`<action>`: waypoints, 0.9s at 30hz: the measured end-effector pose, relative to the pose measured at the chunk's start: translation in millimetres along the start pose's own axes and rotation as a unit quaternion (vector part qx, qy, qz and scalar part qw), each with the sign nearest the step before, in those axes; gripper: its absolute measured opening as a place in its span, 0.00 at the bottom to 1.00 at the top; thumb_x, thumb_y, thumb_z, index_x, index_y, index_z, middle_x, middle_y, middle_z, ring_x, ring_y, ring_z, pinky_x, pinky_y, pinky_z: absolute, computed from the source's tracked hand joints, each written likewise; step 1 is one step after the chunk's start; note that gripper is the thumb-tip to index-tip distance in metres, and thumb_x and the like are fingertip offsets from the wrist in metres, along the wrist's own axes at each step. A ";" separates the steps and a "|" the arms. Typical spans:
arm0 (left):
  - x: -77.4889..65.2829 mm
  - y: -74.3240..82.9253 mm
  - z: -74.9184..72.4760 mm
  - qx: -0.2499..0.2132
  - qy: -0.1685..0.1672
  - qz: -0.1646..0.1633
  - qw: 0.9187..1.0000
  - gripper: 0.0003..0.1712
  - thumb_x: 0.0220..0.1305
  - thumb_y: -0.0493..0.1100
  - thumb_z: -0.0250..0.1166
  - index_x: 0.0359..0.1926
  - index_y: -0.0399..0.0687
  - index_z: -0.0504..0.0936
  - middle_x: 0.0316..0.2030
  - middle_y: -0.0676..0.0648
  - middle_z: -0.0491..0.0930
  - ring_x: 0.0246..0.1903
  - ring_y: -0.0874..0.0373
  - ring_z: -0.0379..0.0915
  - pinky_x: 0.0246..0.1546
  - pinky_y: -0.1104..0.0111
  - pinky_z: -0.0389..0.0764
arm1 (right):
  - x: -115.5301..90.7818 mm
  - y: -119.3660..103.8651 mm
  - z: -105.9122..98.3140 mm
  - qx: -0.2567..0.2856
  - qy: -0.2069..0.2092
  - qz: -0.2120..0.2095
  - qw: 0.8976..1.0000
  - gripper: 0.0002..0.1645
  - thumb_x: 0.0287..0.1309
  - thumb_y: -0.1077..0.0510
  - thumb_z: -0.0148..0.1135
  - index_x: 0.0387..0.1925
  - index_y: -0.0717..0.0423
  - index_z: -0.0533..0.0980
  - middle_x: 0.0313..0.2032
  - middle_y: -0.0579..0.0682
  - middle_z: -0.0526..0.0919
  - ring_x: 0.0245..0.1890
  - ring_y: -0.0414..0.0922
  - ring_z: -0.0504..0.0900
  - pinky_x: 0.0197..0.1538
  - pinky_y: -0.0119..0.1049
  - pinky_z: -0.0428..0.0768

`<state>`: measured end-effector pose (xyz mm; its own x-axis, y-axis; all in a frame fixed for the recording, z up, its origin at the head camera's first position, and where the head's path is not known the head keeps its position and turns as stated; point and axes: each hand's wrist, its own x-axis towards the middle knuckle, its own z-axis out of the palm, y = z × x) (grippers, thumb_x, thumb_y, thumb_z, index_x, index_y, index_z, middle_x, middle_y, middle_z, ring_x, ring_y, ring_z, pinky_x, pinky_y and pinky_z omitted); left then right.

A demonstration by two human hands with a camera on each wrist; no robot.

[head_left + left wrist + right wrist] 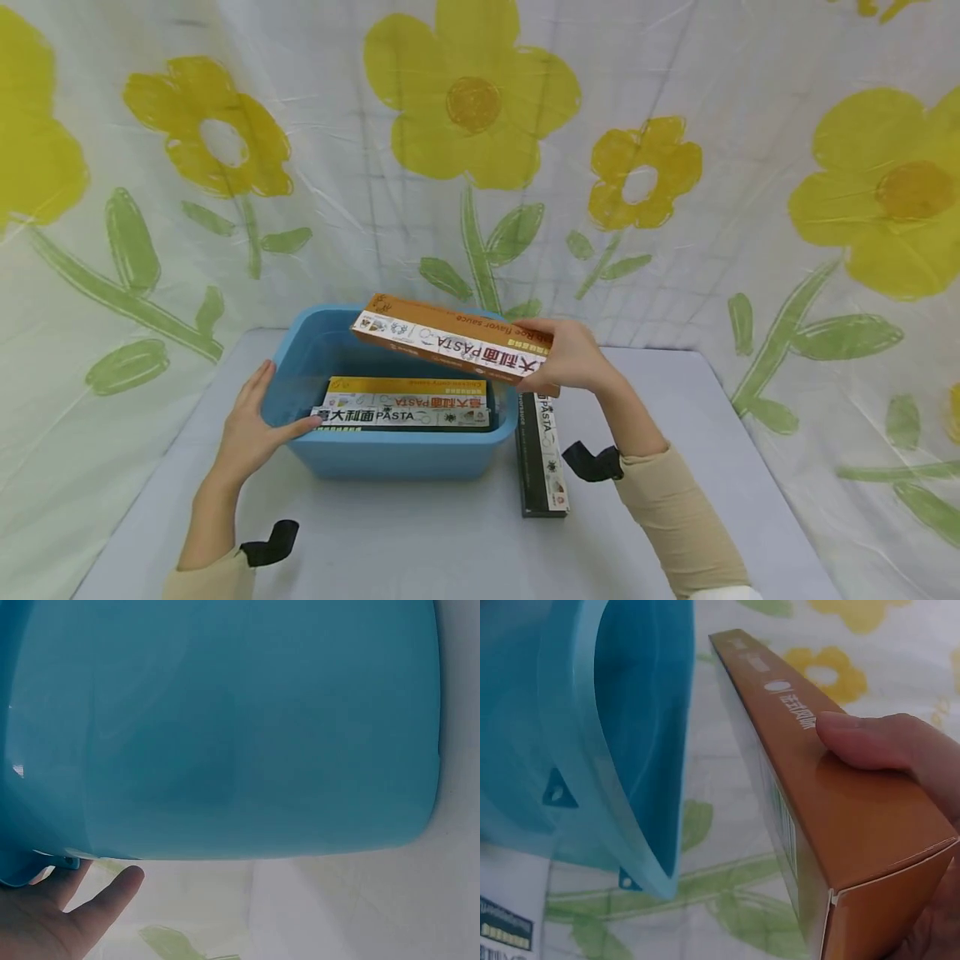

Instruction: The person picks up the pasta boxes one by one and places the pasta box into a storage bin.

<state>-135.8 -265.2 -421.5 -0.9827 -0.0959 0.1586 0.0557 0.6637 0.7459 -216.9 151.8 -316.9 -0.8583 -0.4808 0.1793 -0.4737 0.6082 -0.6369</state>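
Observation:
My right hand [567,357] grips one end of a brown pasta box [450,337], held tilted above the right part of a blue bin [397,457]. In the right wrist view, the thumb lies across the brown top face while the other fingers are mostly hidden below. At the bin's left rim, my left hand [247,425] has its thumb over the edge and its fingers on the outside, under the lip in the left wrist view. Inside the bin lie a yellow pasta box [408,387] and, nearer the front, a black-and-white pasta box [405,417].
Another black pasta box [543,467] lies on the white table [420,542], just right of the bin and partly beneath the raised right hand. Behind the table hangs a white sheet [330,242] printed with yellow flowers.

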 end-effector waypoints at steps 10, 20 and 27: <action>0.6 1.0 -0.9 -0.001 0.004 0.000 1.000 0.66 0.48 0.54 0.76 0.76 0.36 0.43 0.74 0.32 0.42 0.71 0.29 0.38 0.58 0.28 0.52 | 51.0 -14.6 28.7 -0.107 -0.124 -0.011 0.986 0.47 0.32 0.56 0.77 0.61 0.60 0.74 0.44 0.53 0.85 0.31 0.44 0.77 0.30 0.33 0.75; 0.6 -0.1 -3.0 -0.001 0.007 0.003 1.000 0.66 0.48 0.53 0.76 0.76 0.36 0.43 0.74 0.33 0.42 0.71 0.29 0.38 0.58 0.28 0.52 | 91.2 -39.8 50.8 -0.175 -0.225 0.033 0.958 0.48 0.39 0.56 0.79 0.65 0.59 0.71 0.49 0.52 0.84 0.24 0.41 0.75 0.33 0.34 0.77; 0.4 -0.1 -1.8 -0.003 0.005 0.002 1.000 0.65 0.48 0.52 0.76 0.76 0.37 0.43 0.75 0.33 0.41 0.71 0.30 0.38 0.58 0.28 0.52 | 107.9 -43.7 64.1 -0.204 -0.259 0.056 0.943 0.44 0.44 0.52 0.76 0.63 0.60 0.72 0.55 0.53 0.79 0.35 0.43 0.76 0.39 0.34 0.77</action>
<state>-135.9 -266.6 -420.3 -0.9806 -0.1017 0.1677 0.0599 0.6591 0.7497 -276.2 32.9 -317.8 -0.7463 -0.5790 -0.3282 -0.5135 0.8146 -0.2696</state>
